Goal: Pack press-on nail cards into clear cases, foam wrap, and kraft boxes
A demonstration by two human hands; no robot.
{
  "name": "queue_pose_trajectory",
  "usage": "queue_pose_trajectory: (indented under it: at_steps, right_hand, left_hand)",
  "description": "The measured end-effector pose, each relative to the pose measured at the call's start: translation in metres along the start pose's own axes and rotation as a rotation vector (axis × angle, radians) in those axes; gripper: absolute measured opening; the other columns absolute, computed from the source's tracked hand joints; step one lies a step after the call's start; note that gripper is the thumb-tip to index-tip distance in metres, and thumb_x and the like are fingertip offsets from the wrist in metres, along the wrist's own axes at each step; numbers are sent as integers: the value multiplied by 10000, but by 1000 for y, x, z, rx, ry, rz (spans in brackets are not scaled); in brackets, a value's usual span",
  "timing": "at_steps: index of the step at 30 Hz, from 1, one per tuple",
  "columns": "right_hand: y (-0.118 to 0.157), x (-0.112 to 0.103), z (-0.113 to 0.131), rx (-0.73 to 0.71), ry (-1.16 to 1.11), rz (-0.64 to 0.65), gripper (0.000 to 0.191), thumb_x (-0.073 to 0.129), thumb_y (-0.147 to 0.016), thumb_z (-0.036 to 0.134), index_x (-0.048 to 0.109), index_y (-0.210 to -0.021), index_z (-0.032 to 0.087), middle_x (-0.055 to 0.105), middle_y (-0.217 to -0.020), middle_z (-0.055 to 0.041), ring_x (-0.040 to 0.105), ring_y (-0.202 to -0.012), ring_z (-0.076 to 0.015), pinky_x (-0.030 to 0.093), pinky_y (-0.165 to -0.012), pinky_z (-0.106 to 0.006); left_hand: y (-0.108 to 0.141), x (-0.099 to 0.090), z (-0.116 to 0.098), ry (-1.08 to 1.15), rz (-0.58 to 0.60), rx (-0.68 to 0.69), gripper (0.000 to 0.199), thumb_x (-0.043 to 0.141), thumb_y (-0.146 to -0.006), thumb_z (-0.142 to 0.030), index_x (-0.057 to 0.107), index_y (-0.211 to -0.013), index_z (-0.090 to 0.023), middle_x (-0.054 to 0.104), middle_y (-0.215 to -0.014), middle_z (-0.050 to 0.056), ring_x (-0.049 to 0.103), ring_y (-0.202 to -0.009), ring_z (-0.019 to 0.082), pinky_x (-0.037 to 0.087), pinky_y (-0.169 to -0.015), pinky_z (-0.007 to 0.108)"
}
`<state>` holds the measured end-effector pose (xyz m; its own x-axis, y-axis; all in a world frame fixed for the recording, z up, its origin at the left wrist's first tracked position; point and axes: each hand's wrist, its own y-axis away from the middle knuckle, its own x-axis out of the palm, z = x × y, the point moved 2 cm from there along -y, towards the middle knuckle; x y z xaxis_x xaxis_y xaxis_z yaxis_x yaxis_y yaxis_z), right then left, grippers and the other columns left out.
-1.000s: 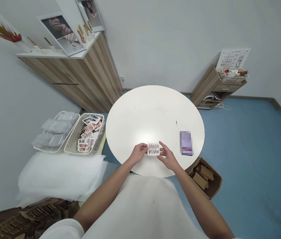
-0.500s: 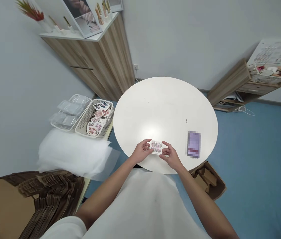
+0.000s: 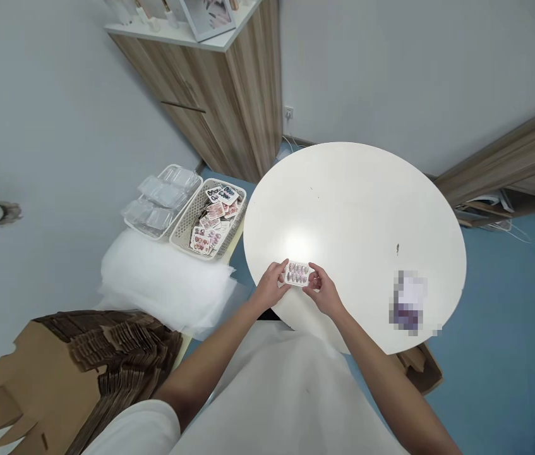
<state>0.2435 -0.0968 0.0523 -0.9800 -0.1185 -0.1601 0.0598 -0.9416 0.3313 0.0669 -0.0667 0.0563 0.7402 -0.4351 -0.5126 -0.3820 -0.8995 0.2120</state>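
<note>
Between my two hands is a small white card of press-on nails [image 3: 297, 273], with two rows of pinkish, shiny nails facing up. My left hand [image 3: 271, 285] grips its left edge with thumb and fingers. On the opposite edge, my right hand [image 3: 324, 291] pinches the card in the same way. Both hands are over the near part of a round white table [image 3: 357, 202]. Whether the card touches the tabletop I cannot tell.
Left of the table, a white basket [image 3: 179, 243] holds several nail cards, beside another basket of clear plastic packs [image 3: 163, 191]. White foam sheets [image 3: 163, 278] and folded cardboard boxes [image 3: 59, 373] lie nearer. A blurred purple-white item [image 3: 409, 300] rests on the table's right. An open carton [image 3: 431, 373] stands below.
My view has turned left, so the table and baskets appear further right. Both hands still hold the nail card, and my left thumb has shifted from its face to its lower edge.
</note>
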Motion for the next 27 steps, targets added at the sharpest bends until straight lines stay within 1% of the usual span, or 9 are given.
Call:
queue_pose_trajectory:
  at_steps: [2, 5, 9, 13, 18, 20, 23, 25, 27]
  right_hand:
    - [-18, 17, 3, 1, 44, 22, 596, 574, -659, 212, 381, -1219, 274, 473, -852, 16, 473, -595, -88, 458, -663, -300]
    - [-45, 43, 7, 11, 123, 49, 594, 557, -663, 199, 378, -1224, 270, 482, -853, 13, 469, -572, -89, 461, -635, -297]
    - [-76, 74, 4, 30, 199, 69, 596, 535, -670, 175, 368, -1238, 246, 489, -863, 3, 473, -573, -91, 466, -643, -292]
    - [-95, 97, -3, 107, 294, 39, 614, 535, -664, 161, 368, -1252, 225, 513, -876, -13, 505, -651, -119, 471, -689, -307]
    - [-98, 108, -3, 180, 380, -28, 642, 540, -658, 160, 361, -1271, 232, 536, -941, -35, 520, -748, -149, 462, -742, -335]
    - [-93, 109, -1, 203, 310, -51, 658, 567, -649, 185, 359, -1272, 233, 535, -969, -39, 524, -772, -152, 459, -766, -347]
    - [-81, 110, 1, 264, 50, -102, 671, 606, -645, 248, 349, -1265, 255, 518, -1063, -54, 538, -870, -163, 463, -794, -353]
    - [-74, 113, 2, 297, -134, -131, 656, 611, -650, 261, 350, -1250, 276, 494, -1141, -63, 531, -964, -172, 456, -832, -362]
    - [-70, 117, 3, 307, -251, -157, 631, 608, -655, 249, 361, -1233, 284, 477, -1189, -67, 513, -1031, -181, 432, -883, -387]
  left_hand:
    - [-4, -15, 12, -47, -21, -36, 656, 532, -717, -150, 288, -1318, -240, 443, -899, 14, 478, -730, 117, 443, -747, 285]
    - [-10, -37, 33, -101, -9, -86, 682, 531, -719, -169, 248, -1338, -210, 438, -894, 22, 480, -747, 133, 442, -736, 294]
    - [-18, -57, 61, -130, 7, -140, 712, 542, -720, -228, 211, -1349, -190, 439, -941, 46, 490, -776, 155, 445, -735, 313]
    - [-27, -64, 81, -143, 23, -216, 692, 536, -721, -251, 231, -1335, -157, 442, -1012, 85, 502, -851, 189, 442, -763, 337]
    - [-32, -64, 84, -171, 23, -237, 668, 549, -714, -283, 274, -1303, -132, 423, -1115, 128, 449, -1046, 261, 400, -860, 387]
    - [-30, -63, 83, -157, 2, -251, 662, 554, -713, -306, 285, -1294, -138, 416, -1140, 134, 430, -1082, 276, 385, -881, 404]
    - [-27, -62, 85, -47, -15, -315, 645, 547, -719, -333, 293, -1285, -160, 395, -1178, 134, 474, -1040, 253, 425, -833, 382]
    - [-26, -61, 87, 30, -23, -344, 613, 534, -723, -304, 304, -1276, -174, 392, -1191, 128, 499, -1007, 228, 449, -800, 360]
    - [-26, -61, 89, 66, -38, -334, 594, 524, -715, -248, 316, -1268, -182, 405, -1191, 119, 499, -1011, 216, 447, -812, 359]
